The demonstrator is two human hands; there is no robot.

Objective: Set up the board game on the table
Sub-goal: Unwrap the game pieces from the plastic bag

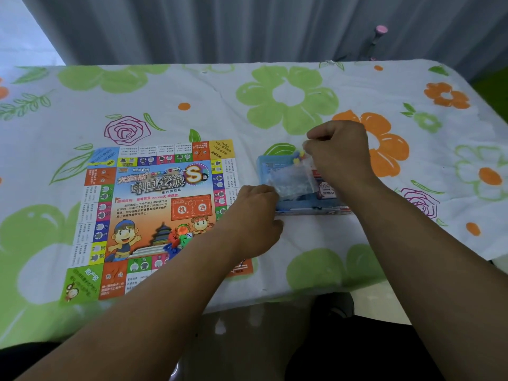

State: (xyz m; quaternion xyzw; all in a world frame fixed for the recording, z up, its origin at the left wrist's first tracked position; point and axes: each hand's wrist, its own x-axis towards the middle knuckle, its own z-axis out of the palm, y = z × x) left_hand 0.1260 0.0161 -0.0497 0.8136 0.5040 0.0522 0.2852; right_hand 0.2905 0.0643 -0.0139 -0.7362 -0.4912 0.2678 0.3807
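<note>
A tabletop covered by a white cloth printed with green and orange flowers, seen from above; a grey pleated curtain closes the far side. A pink-topped object stands beyond the far right edge.

Left: the game board lies unfolded and flat on the cloth, printed face up, with coloured squares round its border and a cartoon scene at centre. A small heap of coloured plastic pieces rests on the board near its near edge.

Right: a shallow blue box sits just beside the board's right edge. A red-and-white card stack shows inside the box at its right.

The right hand is raised over the box, its grip closed in a pinch on the top of a clear plastic bag, which hangs down over the box; small yellow pieces show at the bag's top.

The left hand lies at the box's near left corner, fingers curled, its forearm crossing the board's near right corner. Whether its grip closes on the box or the bag cannot be told.
</note>
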